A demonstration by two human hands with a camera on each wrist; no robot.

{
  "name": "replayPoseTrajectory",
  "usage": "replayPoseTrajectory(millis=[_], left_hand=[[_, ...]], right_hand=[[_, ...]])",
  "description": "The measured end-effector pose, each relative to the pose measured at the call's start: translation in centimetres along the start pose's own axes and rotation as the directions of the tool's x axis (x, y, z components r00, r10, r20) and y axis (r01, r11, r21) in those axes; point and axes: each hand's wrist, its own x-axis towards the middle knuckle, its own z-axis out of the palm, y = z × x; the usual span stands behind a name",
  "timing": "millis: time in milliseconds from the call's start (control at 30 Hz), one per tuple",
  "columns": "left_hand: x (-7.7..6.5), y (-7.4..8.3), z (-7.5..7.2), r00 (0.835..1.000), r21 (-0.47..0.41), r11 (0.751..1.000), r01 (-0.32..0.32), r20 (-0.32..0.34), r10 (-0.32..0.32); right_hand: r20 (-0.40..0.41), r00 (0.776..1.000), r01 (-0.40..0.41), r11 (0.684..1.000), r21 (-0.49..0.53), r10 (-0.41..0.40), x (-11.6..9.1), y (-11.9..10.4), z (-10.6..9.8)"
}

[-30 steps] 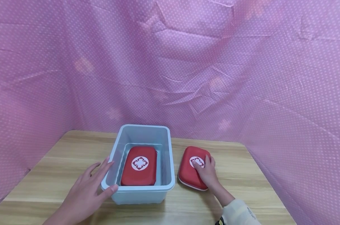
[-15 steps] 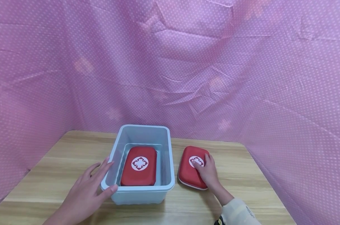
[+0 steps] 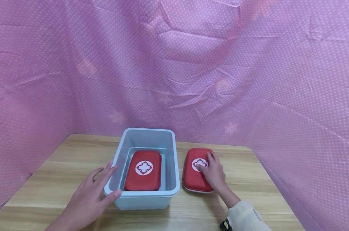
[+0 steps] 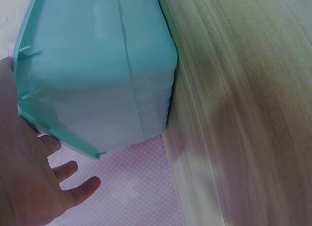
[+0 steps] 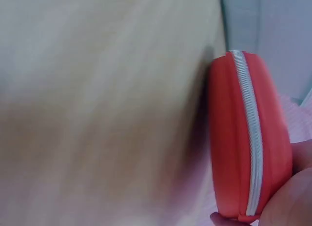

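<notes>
Item one: a rectangular red zippered case (image 3: 194,176) with rounded corners, a white round cross emblem (image 3: 199,161) and a silver zip (image 5: 254,133). It is at the right of the tub, near it but apart; whether it is just clear of the wood-grain counter (image 3: 266,189) cannot be told. The right grip (image 3: 215,173), a bare hand with a pale sleeve (image 3: 246,216), holds it, thumb on the upper face, fingers over the right long edge. Handling, as judged: light, semi-stiff shell, slight give on top, matt and not slippery, hardly fragile; best taken across its thickness at a long side, off the zip pull. Item two: a pale blue rectangular plastic tub (image 3: 144,201), standing upright on the counter. The left grip (image 3: 89,197), a bare hand, touches its rim at the near left corner, fingers spread and uncurled. Item three: a matching red case (image 3: 142,183), lying emblem up inside the tub. Backing: pink dotted cloth (image 3: 191,64).
</notes>
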Motion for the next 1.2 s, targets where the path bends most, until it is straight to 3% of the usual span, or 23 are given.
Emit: replayPoseTrajectory(millis=[167,267,500,700,1200], left_hand=[[0.0,0.3,-0.1,1.0,0.002,1.0,-0.006,-0.017,0.006],[0.0,0.3,-0.1,1.0,0.004,1.0,-0.007,-0.026,0.007],[0.0,0.4,-0.1,1.0,0.006,1.0,-0.012,-0.021,0.012],[-0.1,0.5,-0.3,1.0,-0.004,1.0,0.009,-0.001,-0.009],[-0.1,0.4,-0.2,1.0,-0.02,1.0,0.007,-0.003,-0.007]], right_hand=[[-0.04,0.997,0.066,0.988,-0.137,-0.073,0.0,-2.0,-0.9],[-0.025,0.995,0.087,0.979,-0.185,-0.094,-0.1,-3.0,-1.2],[0.017,0.993,0.117,0.97,-0.213,-0.116,-0.3,-3.8,-1.2],[0.014,0.992,0.123,0.975,-0.187,-0.122,-0.1,-2.9,-1.1],[-0.005,0.995,0.1,0.994,0.037,-0.1,-0.1,-1.0,-1.6]])
